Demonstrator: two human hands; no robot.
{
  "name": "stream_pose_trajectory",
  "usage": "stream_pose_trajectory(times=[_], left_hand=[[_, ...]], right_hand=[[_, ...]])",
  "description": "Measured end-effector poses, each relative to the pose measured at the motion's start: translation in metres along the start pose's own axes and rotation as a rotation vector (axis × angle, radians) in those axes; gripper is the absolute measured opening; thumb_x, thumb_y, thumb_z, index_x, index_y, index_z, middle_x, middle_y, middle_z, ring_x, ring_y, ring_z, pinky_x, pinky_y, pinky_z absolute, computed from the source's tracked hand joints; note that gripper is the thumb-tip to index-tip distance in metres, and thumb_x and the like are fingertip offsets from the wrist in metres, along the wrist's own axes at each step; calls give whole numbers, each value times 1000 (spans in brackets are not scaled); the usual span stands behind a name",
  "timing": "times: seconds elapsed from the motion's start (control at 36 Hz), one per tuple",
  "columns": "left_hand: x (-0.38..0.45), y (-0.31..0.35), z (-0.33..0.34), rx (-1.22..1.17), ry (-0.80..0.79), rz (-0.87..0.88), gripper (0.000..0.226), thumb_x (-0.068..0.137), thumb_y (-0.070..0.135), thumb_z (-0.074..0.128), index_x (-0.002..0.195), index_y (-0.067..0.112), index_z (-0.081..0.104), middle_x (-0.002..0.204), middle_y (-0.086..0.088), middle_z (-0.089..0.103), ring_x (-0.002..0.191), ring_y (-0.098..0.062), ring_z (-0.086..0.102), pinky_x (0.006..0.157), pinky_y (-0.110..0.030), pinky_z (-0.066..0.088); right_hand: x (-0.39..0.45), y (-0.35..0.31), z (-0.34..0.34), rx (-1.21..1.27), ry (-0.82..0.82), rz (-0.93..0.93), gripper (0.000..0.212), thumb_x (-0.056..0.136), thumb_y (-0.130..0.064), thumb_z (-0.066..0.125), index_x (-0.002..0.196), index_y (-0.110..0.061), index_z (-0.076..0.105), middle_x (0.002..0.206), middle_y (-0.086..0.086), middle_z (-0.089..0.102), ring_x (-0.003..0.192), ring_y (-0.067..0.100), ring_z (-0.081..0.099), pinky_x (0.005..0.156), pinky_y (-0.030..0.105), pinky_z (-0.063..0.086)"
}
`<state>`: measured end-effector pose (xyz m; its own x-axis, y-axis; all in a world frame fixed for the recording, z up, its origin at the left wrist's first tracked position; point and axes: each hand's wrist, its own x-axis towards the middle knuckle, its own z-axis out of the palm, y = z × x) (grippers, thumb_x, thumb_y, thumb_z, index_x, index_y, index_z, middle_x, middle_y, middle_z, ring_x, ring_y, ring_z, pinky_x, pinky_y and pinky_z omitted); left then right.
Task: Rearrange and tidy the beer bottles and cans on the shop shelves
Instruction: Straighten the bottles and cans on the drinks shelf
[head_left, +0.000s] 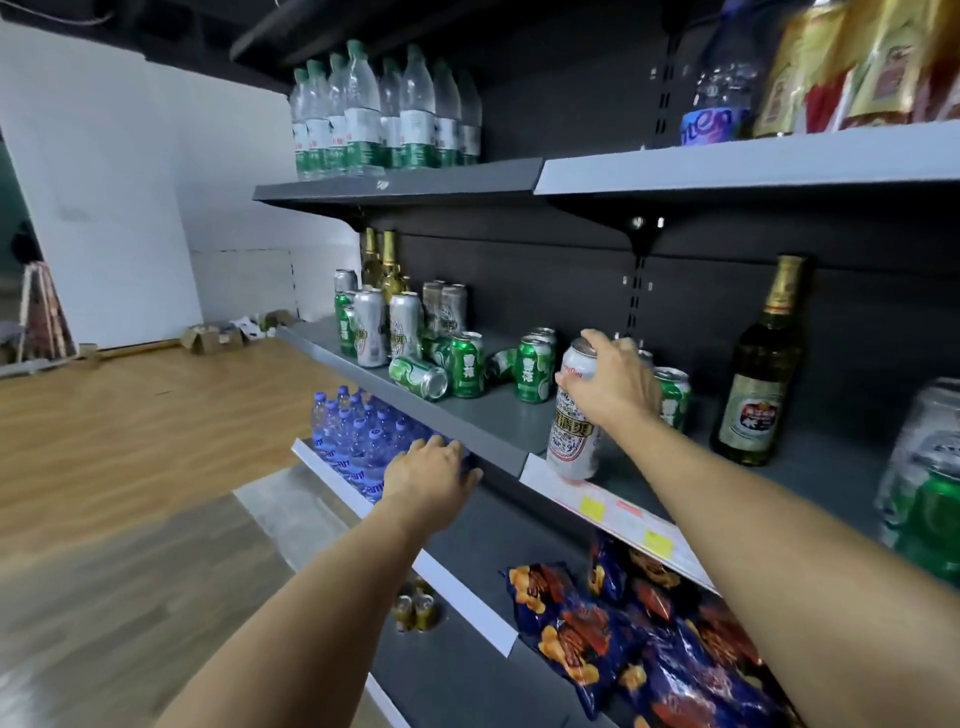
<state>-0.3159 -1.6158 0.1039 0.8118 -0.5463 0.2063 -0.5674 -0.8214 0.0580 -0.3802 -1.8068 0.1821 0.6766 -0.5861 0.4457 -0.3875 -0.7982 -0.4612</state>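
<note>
My right hand grips the top of a tall white and red beer can standing at the front edge of the middle shelf. My left hand reaches below that shelf's lip, fingers resting near the blue water bottles; what it touches is hidden. Green beer cans stand scattered on the middle shelf, and one green can lies on its side. Tall silver cans and gold-necked bottles stand at the shelf's left end. A green beer bottle stands to the right.
Clear water bottles fill the top shelf. Blue snack bags lie on the lower shelf. A plastic-wrapped pack of green cans sits at the far right. Cardboard boxes lie on the wooden floor at the left.
</note>
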Motion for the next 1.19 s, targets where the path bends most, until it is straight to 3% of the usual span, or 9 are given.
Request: stream_pose_trajectory(times=[0.19,0.33,0.67,0.83,0.89,0.94,1.0,1.08,1.19], left_hand=[[76,-49,10,17,-3,110,48,99,46,37,136,17,44,135,-5,48,127,-25,41,93,-38,42],[122,-85,15,21,-8,205,48,99,46,36,134,16,46,133,-6,49,125,-26,44,95,-38,42],[194,-103,27,-13,-45,322,46,98,48,38,130,16,46,145,-4,39,129,-26,40,100,-40,41],[205,-100,32,-5,-43,324,46,98,48,38,131,16,47,138,-5,45,126,-25,43,99,-40,42],[207,-101,33,1,-48,326,47,98,48,39,131,16,47,138,-5,44,126,-25,43,99,-41,43],[210,-103,32,7,-33,321,46,98,48,39,131,17,48,136,-4,46,125,-25,44,98,-40,43],[213,-108,29,12,-16,308,46,98,48,40,131,17,47,131,-4,49,123,-25,45,96,-40,44],[217,-122,24,-3,5,296,46,98,46,41,135,19,45,131,-4,49,123,-25,45,96,-39,43],[230,-149,17,-20,51,273,45,98,44,41,134,19,46,133,-4,49,124,-24,46,94,-38,43]], right_hand=[[58,-26,62,-3,26,120,66,86,-45,64,145,-35,35,136,8,43,111,32,57,73,31,39],[89,-44,95,-20,46,221,64,86,-43,65,143,-35,38,135,9,43,109,34,58,82,36,48],[124,-46,119,-89,80,307,69,85,-42,69,144,-33,36,139,8,41,110,32,58,76,34,45],[129,-44,120,-181,5,260,74,83,-51,68,145,-31,34,140,8,37,112,31,56,75,33,45],[130,-47,119,-238,-4,266,77,81,-59,65,145,-30,34,147,9,31,124,32,46,88,38,44],[133,-55,117,-319,35,241,80,80,-68,57,145,-28,35,153,10,23,136,33,29,106,44,30],[136,-66,117,-337,145,171,76,84,-67,52,145,-25,36,154,10,23,140,33,21,113,46,17],[138,-88,124,-338,266,37,63,90,-57,50,141,-22,41,148,8,34,136,30,28,112,44,20],[141,-120,146,-357,205,-37,56,93,-53,48,139,-21,43,138,6,45,126,28,39,102,40,28]])
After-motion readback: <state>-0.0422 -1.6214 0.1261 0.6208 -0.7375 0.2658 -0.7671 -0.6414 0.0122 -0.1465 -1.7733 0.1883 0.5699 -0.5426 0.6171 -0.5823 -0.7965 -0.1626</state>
